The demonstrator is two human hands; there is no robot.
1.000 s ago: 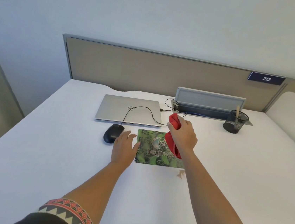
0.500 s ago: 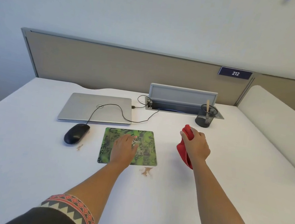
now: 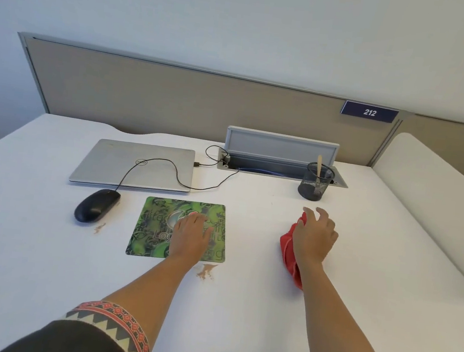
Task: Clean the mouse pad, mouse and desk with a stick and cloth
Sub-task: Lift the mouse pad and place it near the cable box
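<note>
Head view, stick (image 3: 319, 166) upright in mesh cup (image 3: 315, 186)

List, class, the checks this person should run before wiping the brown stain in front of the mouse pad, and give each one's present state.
1. Red cloth in reach: ok, under the right hand on the desk.
2. Cloth gripped: not ok, fingers are spread.
3. Mouse pad held steady: ok, left hand lies flat on it.
4. Stain exposed: ok, just off the pad's near edge.
5. Second stain near the mouse: not ok, uncleaned.
6. Stick ready: not ok, standing in the mesh cup.
</note>
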